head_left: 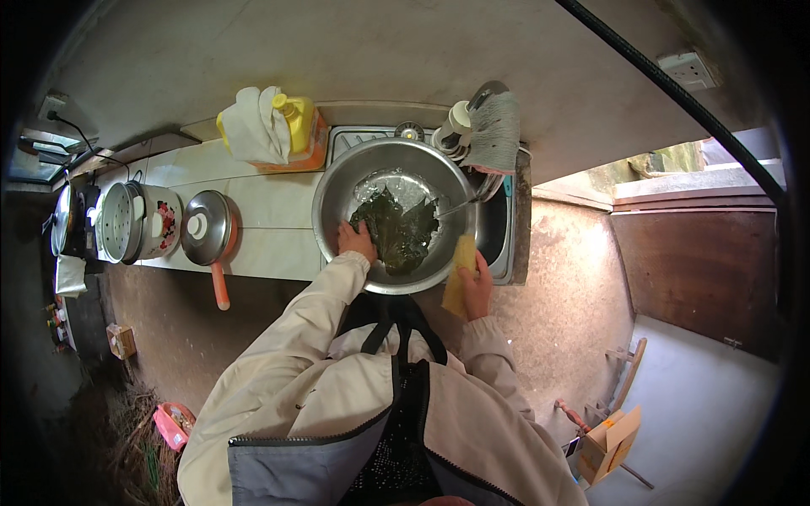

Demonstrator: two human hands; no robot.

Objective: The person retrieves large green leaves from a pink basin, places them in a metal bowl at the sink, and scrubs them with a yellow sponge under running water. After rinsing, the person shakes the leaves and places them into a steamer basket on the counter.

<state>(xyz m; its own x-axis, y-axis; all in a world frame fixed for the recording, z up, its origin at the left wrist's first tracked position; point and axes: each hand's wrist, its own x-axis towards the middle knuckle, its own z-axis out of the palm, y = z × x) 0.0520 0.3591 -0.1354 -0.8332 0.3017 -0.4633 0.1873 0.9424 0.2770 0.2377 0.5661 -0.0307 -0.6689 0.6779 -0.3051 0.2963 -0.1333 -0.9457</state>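
Observation:
A wide stainless steel basin (329, 183) rests on the sink, with large dark green leaves (395, 234) lying wet in the water inside it. My left hand (357, 241) is inside the basin's near left wall, its fingers against the leaves' left edge; whether they grip is unclear. At the basin's right front rim, my right hand (477, 288) holds a long yellow loofah-like scrubber (457, 288), outside the bowl. A thin stream of water runs from the faucet (488, 188) into the basin from the right.
The sink (493, 234) shows right of the basin. Behind it stand a white bottle (452, 126) and a hanging grey cloth (495, 129). Left on the tiled counter (272, 246) are a yellow pump jug (300, 123) under a white cloth, a lidded pan (205, 228) with its handle overhanging, and a steamer pot (149, 221).

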